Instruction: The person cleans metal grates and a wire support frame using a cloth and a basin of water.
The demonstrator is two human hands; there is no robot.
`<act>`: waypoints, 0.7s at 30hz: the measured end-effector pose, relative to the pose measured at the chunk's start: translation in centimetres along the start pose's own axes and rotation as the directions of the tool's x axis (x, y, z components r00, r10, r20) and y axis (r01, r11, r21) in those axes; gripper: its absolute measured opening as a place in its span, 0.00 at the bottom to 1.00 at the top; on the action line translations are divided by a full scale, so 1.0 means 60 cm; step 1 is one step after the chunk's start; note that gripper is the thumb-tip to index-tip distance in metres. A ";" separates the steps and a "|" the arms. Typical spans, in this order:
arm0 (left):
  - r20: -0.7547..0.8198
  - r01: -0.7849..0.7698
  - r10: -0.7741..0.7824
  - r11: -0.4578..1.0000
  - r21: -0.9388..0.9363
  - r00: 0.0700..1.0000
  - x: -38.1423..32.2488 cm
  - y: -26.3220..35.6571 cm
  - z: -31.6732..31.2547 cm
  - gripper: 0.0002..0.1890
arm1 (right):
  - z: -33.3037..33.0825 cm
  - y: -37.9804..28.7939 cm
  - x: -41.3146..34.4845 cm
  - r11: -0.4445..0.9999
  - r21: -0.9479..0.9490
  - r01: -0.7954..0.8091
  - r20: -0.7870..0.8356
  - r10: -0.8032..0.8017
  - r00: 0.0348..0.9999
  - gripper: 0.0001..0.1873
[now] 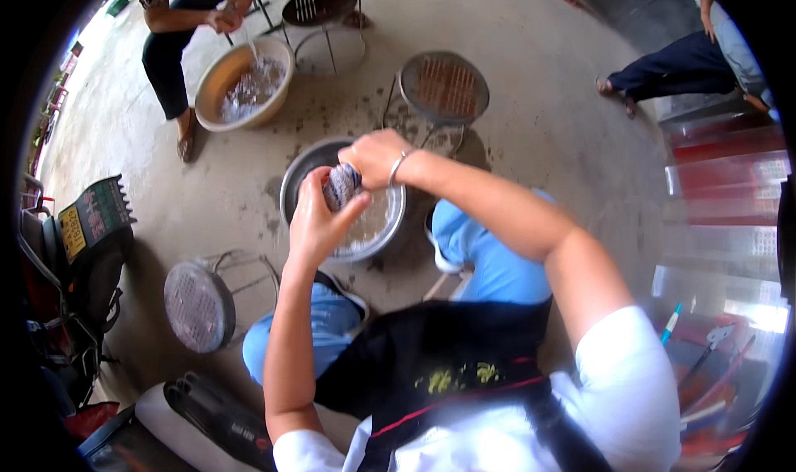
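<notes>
A wet, bunched-up patterned cloth (341, 186) is squeezed between my two hands above a round metal basin (399, 214) of cloudy water on the floor. My left hand (323, 208) cups it from the left side, thumb across its lower edge. Fingers of my right hand (375, 156) are closed around its upper right end, and a bracelet sits on that wrist. Part of the cloth is hidden by my fingers.
Stools (444, 86) stand beyond the basin and at the left (198, 307). A seated person (180, 21) works over a yellowish plastic basin (205, 121) of water. Another person's legs (678, 71) show at right. A vehicle (81, 242) with a plate stands far left.
</notes>
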State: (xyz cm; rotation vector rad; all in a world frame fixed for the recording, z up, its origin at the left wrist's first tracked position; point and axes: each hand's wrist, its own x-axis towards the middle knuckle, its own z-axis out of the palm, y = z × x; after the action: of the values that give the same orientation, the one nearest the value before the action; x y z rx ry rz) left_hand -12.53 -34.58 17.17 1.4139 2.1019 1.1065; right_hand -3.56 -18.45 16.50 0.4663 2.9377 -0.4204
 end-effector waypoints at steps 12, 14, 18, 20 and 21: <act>0.126 0.347 -0.411 0.524 -0.778 0.903 0.031 -0.005 -0.022 0.17 | -0.034 0.031 -0.016 0.967 0.224 -0.120 0.261 0.059 0.964 0.51; 0.156 0.361 -0.469 0.389 -0.848 0.869 0.033 -0.016 -0.021 0.17 | -0.037 0.031 -0.018 0.991 -0.087 -0.102 -0.157 0.088 0.984 0.53; -0.002 0.319 -0.405 0.723 -0.613 0.914 0.037 -0.044 -0.013 0.17 | -0.043 0.054 -0.012 0.995 -0.086 -0.054 -0.312 0.025 0.950 0.49; 0.134 0.243 -0.502 0.158 -0.957 0.855 0.045 -0.019 -0.025 0.16 | -0.054 0.060 -0.024 1.000 0.016 0.004 -0.242 0.000 0.970 0.46; 0.042 0.230 -0.530 0.294 -0.928 0.847 0.054 -0.043 -0.027 0.15 | -0.063 0.061 -0.026 0.992 0.112 0.065 -0.178 -0.044 0.983 0.43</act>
State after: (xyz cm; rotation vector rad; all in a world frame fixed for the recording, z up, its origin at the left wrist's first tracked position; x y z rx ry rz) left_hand -16.56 -32.81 16.57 0.1586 1.3187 1.8654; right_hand -1.24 -14.47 19.44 0.4594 3.1137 -0.5905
